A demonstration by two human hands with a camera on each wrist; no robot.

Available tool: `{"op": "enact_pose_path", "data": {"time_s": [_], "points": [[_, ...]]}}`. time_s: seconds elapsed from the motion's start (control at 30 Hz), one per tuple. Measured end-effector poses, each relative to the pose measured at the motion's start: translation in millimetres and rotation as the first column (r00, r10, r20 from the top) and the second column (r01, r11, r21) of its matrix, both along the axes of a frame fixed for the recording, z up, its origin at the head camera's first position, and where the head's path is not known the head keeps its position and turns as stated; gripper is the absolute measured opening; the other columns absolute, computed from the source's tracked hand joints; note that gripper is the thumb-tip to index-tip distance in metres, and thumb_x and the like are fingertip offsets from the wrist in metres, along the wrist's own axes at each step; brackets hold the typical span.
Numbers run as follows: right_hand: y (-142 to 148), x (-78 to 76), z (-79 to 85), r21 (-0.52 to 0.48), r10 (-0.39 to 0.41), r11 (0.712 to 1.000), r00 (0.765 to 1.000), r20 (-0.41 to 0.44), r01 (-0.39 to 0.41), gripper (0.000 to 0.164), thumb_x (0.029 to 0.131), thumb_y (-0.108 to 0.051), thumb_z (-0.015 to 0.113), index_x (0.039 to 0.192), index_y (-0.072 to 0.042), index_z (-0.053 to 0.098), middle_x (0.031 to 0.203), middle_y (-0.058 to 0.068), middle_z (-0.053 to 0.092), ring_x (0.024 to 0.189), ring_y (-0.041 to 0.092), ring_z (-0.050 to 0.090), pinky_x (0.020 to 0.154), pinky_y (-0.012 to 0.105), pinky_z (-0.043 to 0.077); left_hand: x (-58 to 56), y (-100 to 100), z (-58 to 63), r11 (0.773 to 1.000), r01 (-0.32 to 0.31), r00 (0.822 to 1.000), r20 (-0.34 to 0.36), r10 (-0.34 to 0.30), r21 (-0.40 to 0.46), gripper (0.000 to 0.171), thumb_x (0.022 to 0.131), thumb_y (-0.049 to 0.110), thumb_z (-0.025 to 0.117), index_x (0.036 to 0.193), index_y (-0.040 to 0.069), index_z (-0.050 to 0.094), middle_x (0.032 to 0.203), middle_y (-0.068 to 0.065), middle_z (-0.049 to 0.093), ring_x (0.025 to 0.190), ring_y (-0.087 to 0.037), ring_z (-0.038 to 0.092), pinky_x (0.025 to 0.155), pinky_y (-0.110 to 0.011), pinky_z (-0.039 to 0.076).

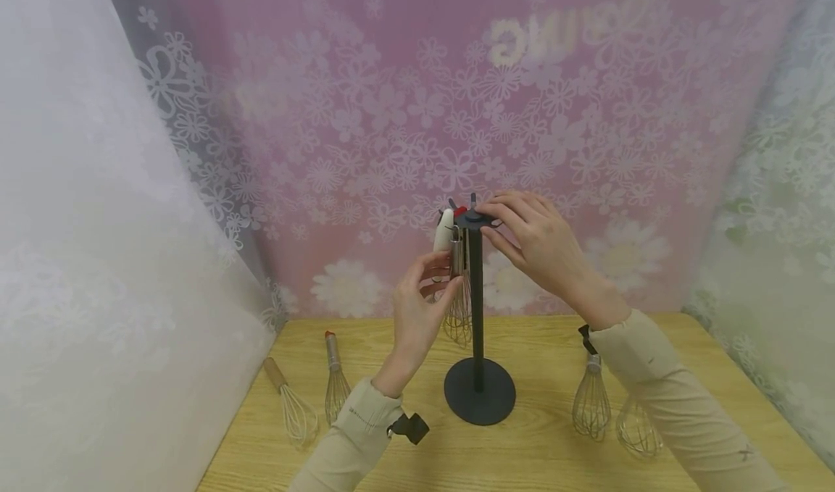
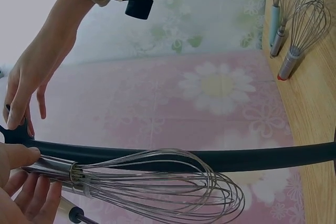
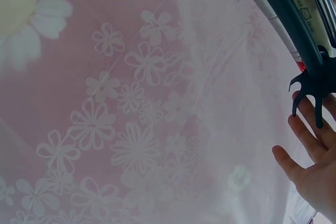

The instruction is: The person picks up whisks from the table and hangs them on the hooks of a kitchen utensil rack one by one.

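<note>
Right sleeve (image 1: 678, 390) nearest; left hand (image 1: 420, 296) pinching metal whisk (image 2: 139, 179) beside stand (image 1: 478, 311) bearing white handle (image 1: 443, 232); right hand (image 1: 544, 242) touching top, fingers apart.

Black stand (image 1: 478, 303), silvery whisk (image 2: 94, 179), pink backdrop (image 1: 391, 115) with white flowers, yellowish wood-grain table (image 1: 535, 376)

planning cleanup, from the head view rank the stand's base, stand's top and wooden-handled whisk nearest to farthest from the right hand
1. Stand's top, at the right hand
2. Stand's base, below on the table
3. Wooden-handled whisk, table's left side
</note>
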State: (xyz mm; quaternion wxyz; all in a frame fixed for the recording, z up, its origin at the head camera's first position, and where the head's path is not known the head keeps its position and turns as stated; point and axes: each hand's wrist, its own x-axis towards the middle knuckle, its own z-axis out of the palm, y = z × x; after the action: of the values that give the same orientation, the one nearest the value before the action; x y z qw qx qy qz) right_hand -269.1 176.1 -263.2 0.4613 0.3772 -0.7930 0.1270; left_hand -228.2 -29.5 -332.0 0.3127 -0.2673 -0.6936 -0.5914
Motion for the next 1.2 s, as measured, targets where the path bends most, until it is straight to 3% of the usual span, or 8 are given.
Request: {"op": "enact_pose_path", "data": {"time_s": [0.07,0.13,0.3,0.53,0.73,0.83,0.97,1.2], "points": [[-0.1,0.6,0.1,-0.002,0.0,1.0,1.0,0.008,0.0,0.058,0.106,-0.052,0.041,0.123,-0.004,0.068,0.122,0.017,0.065,0.116,0.036,0.059,0.105,0.054,0.045,6.3,0.0,6.4,1.0,0.005,1.0,0.003,-0.005,0.001,0.04,0.086,-0.007,0.075,0.124,-0.011,0.062,0.112,-0.026,0.067,0.1,-0.04,0.068,0.081,-0.046,0.061],[-0.1,1.2,0.2,-0.005,0.002,1.0,1.0,0.015,-0.002,0.047,0.104,-0.044,0.054,0.123,-0.004,0.068,0.123,0.017,0.065,0.117,0.036,0.059,0.105,0.055,0.045,11.3,-0.4,11.1,1.0,0.007,1.0,-0.003,-0.007,-0.001,0.038,0.086,-0.008,0.075,0.122,-0.012,0.062,0.11,-0.027,0.067,0.099,-0.041,0.068,0.081,-0.045,0.061],[-0.9,1.9,0.4,-0.011,0.004,1.0,1.0,0.022,-0.004,0.037,0.088,-0.018,0.079,0.121,-0.004,0.069,0.122,0.016,0.065,0.117,0.036,0.059,0.104,0.055,0.046,14.4,-1.2,13.0,1.0,0.011,1.0,-0.019,-0.011,0.002,0.037,0.086,-0.008,0.075,0.12,-0.012,0.062,0.11,-0.028,0.067,0.099,-0.043,0.068,0.08,-0.048,0.061],[-1.1,2.0,0.2,-0.016,0.011,1.0,1.0,0.022,-0.011,0.034,0.092,-0.022,0.076,0.119,-0.003,0.069,0.121,0.016,0.066,0.117,0.035,0.059,0.104,0.055,0.046,16.3,-2.0,15.1,1.0,0.013,1.0,-0.021,-0.013,0.009,0.036,0.087,-0.009,0.074,0.12,-0.013,0.062,0.113,-0.029,0.066,0.098,-0.044,0.067,0.08,-0.051,0.06],[-0.9,2.3,0.0,-0.02,0.013,1.0,1.0,0.014,-0.012,0.056,0.106,-0.05,0.043,0.118,-0.003,0.07,0.121,0.016,0.066,0.117,0.035,0.059,0.104,0.055,0.046,16.4,-3.3,15.0,1.0,0.01,0.999,-0.047,-0.01,0.012,0.034,0.087,-0.009,0.074,0.119,-0.013,0.063,0.111,-0.031,0.067,0.097,-0.045,0.068,0.078,-0.052,0.061],[-0.8,2.5,0.2,-0.019,0.015,1.0,1.0,0.014,-0.014,0.045,0.104,-0.043,0.055,0.118,-0.003,0.07,0.12,0.016,0.066,0.116,0.035,0.059,0.102,0.054,0.048,15.8,-4.2,14.1,1.0,0.023,0.999,-0.05,-0.022,0.018,0.033,0.087,-0.01,0.073,0.119,-0.014,0.063,0.111,-0.032,0.066,0.098,-0.047,0.067,0.078,-0.053,0.06],[-0.8,3.1,0.6,-0.017,0.013,1.0,1.0,0.012,-0.013,0.032,0.092,-0.021,0.076,0.117,-0.003,0.07,0.117,0.016,0.065,0.112,0.035,0.06,0.099,0.053,0.05,15.4,-5.1,13.5,0.999,0.027,0.999,-0.047,-0.026,0.028,0.031,0.089,-0.009,0.071,0.119,-0.014,0.063,0.11,-0.031,0.067,0.098,-0.046,0.067,0.079,-0.053,0.06],[-1.5,4.8,1.3,-0.022,0.002,1.0,1.0,-0.006,-0.002,0.031,0.089,-0.019,0.078,0.115,-0.003,0.07,0.115,0.017,0.065,0.111,0.037,0.059,0.098,0.053,0.05,16.3,-5.5,15.3,0.999,0.005,0.999,-0.039,-0.003,0.036,0.028,0.09,-0.009,0.07,0.118,-0.014,0.063,0.108,-0.028,0.068,0.097,-0.042,0.068,0.079,-0.053,0.06]]}}
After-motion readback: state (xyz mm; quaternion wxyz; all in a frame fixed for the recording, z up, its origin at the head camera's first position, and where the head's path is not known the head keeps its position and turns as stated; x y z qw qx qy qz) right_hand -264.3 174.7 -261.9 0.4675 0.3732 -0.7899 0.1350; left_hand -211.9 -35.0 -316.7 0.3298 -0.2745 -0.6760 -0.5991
